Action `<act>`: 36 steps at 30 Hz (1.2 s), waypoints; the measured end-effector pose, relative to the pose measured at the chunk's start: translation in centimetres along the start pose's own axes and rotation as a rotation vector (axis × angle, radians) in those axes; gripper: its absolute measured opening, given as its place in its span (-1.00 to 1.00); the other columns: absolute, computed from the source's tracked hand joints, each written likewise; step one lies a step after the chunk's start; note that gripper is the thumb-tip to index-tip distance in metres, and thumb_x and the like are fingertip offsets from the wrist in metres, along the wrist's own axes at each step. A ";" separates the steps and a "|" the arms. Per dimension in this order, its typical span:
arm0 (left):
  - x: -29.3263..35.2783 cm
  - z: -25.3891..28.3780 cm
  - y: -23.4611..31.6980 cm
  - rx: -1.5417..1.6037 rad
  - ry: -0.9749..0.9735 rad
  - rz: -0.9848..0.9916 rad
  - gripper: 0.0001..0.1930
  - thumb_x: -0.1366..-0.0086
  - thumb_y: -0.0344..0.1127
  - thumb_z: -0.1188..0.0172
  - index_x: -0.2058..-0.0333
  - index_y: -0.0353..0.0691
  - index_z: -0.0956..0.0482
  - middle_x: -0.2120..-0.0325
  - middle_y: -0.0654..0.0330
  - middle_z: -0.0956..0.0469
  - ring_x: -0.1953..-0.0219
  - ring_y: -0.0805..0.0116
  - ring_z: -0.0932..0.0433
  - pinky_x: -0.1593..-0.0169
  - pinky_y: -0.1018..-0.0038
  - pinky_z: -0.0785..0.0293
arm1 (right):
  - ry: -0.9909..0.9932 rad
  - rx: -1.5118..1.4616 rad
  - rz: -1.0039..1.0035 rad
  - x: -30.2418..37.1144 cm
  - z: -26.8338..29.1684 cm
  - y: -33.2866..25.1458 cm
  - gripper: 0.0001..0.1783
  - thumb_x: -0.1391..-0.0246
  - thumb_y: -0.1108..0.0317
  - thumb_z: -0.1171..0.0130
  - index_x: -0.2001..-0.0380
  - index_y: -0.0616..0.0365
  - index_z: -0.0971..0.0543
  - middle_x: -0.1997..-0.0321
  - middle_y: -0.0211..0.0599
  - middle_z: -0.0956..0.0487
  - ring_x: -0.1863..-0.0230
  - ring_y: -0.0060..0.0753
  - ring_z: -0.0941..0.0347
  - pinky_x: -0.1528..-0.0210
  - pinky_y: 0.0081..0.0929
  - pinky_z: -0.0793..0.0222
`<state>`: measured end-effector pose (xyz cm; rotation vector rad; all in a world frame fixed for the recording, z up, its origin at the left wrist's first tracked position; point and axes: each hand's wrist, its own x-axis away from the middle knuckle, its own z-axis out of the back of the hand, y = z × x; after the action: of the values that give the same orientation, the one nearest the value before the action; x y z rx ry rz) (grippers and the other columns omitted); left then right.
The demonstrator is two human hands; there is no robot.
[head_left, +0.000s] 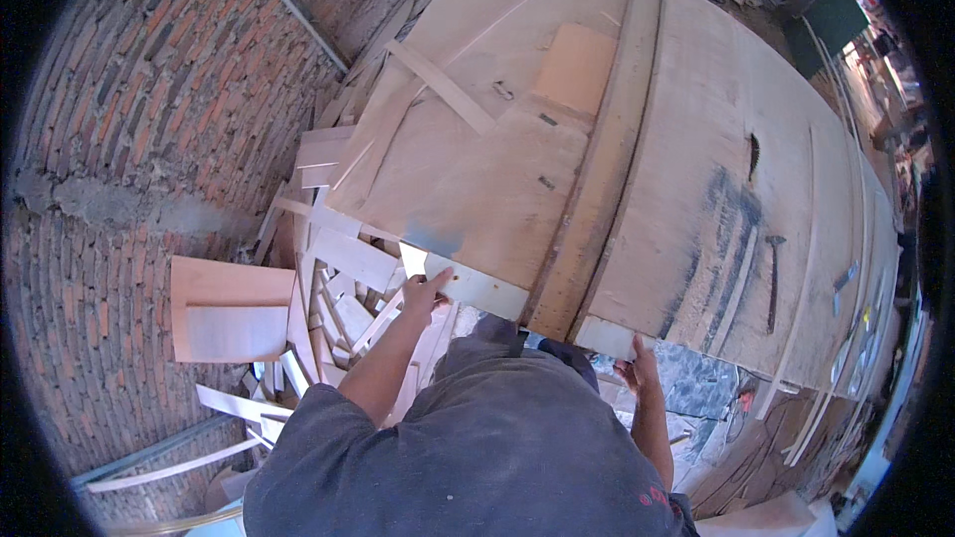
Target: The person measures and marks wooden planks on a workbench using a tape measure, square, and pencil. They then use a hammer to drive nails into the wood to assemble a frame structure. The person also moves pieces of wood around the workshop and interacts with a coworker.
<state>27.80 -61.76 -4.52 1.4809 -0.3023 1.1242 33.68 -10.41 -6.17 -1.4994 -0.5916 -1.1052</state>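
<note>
My left hand (426,295) grips a pale, white-faced board (482,288) at the near edge of a large wooden worktable (686,278). Its thumb and fingers close over the board's left end. A similar pale strip (607,336) shows to the right, and my right hand (639,368) holds its end with the thumb on top and the fingers curled below. Between the two pale parts lies a long wooden rail (602,179) running away from me across the table. Because the rail covers the middle, I cannot tell whether both parts are one board.
A hammer (774,278) and a saw blade (754,154) protruding from a slot are on the table's right side. A loose wooden strip (443,85) and an orange-tan panel (577,70) lie on its left. Offcuts (348,318) pile up beside the brick wall (149,139).
</note>
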 end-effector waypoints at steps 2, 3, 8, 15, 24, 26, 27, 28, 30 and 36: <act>-2.2 2.2 0.0 -0.252 0.426 -0.271 -0.40 -0.06 0.01 -0.53 0.18 -0.38 -0.50 0.42 0.10 -0.58 0.34 0.21 -0.62 0.28 0.28 -0.55 | 0.060 0.059 -0.012 0.6 -0.6 -0.7 -0.37 -0.19 -0.28 -0.16 0.00 0.03 -0.40 0.18 -0.19 -0.59 0.48 -0.24 -0.59 0.41 -0.23 -0.57; -3.4 3.5 0.2 -0.327 0.537 -0.368 -0.38 -0.07 0.03 -0.52 0.18 -0.40 -0.49 0.39 0.06 -0.57 0.29 0.17 -0.60 0.21 0.26 -0.53 | 0.075 0.107 -0.016 1.2 -0.6 -0.9 -0.34 -0.18 -0.31 -0.16 -0.03 0.01 -0.38 0.15 -0.19 -0.58 0.44 -0.22 -0.59 0.39 -0.22 -0.56; -9.1 6.7 10.5 -0.483 0.707 -0.708 -0.32 -0.08 0.02 -0.46 0.02 -0.41 -0.47 0.09 -0.09 -0.51 -0.03 -0.02 -0.49 -0.09 0.15 -0.43 | 0.100 0.183 0.011 2.1 -0.7 -1.3 -0.22 -0.16 -0.34 -0.15 -0.22 -0.06 -0.26 0.03 -0.18 -0.58 0.26 -0.11 -0.61 0.28 -0.15 -0.51; -15.3 4.9 19.3 -0.916 0.695 -0.425 -0.19 0.00 0.04 -0.44 -0.13 -0.39 -0.42 -0.13 -0.13 -0.44 -0.23 -0.12 -0.38 -0.29 0.05 -0.32 | 0.077 0.153 0.055 1.7 -0.6 -1.1 -0.12 -0.10 -0.36 -0.21 -0.23 0.01 -0.23 0.00 -0.15 -0.57 0.21 -0.04 -0.62 0.24 -0.11 -0.53; -10.5 -1.3 19.4 -0.831 0.273 -0.384 -0.14 0.09 0.00 -0.42 -0.18 -0.33 -0.42 -0.12 -0.25 -0.38 -0.27 -0.18 -0.33 -0.20 0.04 -0.40 | 0.190 0.074 0.065 1.0 -0.4 0.5 -0.08 -0.07 -0.31 -0.27 -0.23 0.08 -0.19 0.06 -0.14 -0.57 0.29 -0.13 -0.64 0.28 -0.18 -0.55; -14.1 -0.6 15.8 -0.760 0.428 -0.338 -0.04 0.10 -0.02 -0.47 -0.27 -0.27 -0.31 -0.16 -0.29 -0.28 -0.27 -0.22 -0.29 -0.19 0.01 -0.41 | 0.115 0.108 0.087 1.1 -0.8 -0.6 -0.12 -0.07 -0.30 -0.28 -0.20 0.08 -0.24 0.07 -0.15 -0.57 0.30 -0.15 -0.62 0.29 -0.19 -0.56; -14.4 -1.7 15.3 -0.761 0.478 -0.322 0.02 0.11 -0.01 -0.49 -0.32 -0.25 -0.24 -0.18 -0.30 -0.23 -0.28 -0.24 -0.26 -0.19 0.00 -0.41 | 0.102 0.111 0.095 1.1 -0.6 -0.7 -0.13 -0.06 -0.30 -0.29 -0.19 0.08 -0.26 0.07 -0.16 -0.57 0.30 -0.15 -0.61 0.29 -0.20 -0.56; -14.4 -2.8 15.1 -0.762 0.530 -0.306 0.08 0.12 -0.01 -0.52 -0.36 -0.22 -0.17 -0.20 -0.32 -0.18 -0.29 -0.27 -0.24 -0.19 -0.01 -0.41 | 0.128 0.116 0.099 0.9 -0.6 -0.8 -0.14 -0.06 -0.29 -0.30 -0.18 0.08 -0.28 0.08 -0.16 -0.57 0.30 -0.16 -0.60 0.29 -0.20 -0.56; -10.2 -6.6 17.3 -0.844 0.602 -0.288 0.23 0.13 0.03 -0.57 -0.43 -0.17 0.00 -0.24 -0.33 -0.09 -0.32 -0.31 -0.17 -0.22 -0.02 -0.40 | 0.211 0.101 0.092 0.6 -0.2 0.1 -0.16 -0.05 -0.28 -0.32 -0.16 0.08 -0.31 0.08 -0.17 -0.57 0.30 -0.17 -0.58 0.29 -0.21 -0.57; -15.4 -5.2 17.1 -0.801 0.447 -0.191 0.41 0.22 0.07 -0.66 -0.47 -0.15 0.17 -0.28 -0.31 -0.16 -0.33 -0.14 -0.26 -0.27 0.01 -0.38 | 0.199 0.022 0.163 0.7 -0.9 0.1 -0.15 -0.01 -0.27 -0.35 -0.17 0.07 -0.32 0.03 -0.19 -0.54 0.18 -0.16 -0.54 0.22 -0.18 -0.58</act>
<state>5.16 -68.12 -6.43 0.5244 -0.2463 0.9783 33.79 -11.42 -5.66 -1.3731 -0.3366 -1.1010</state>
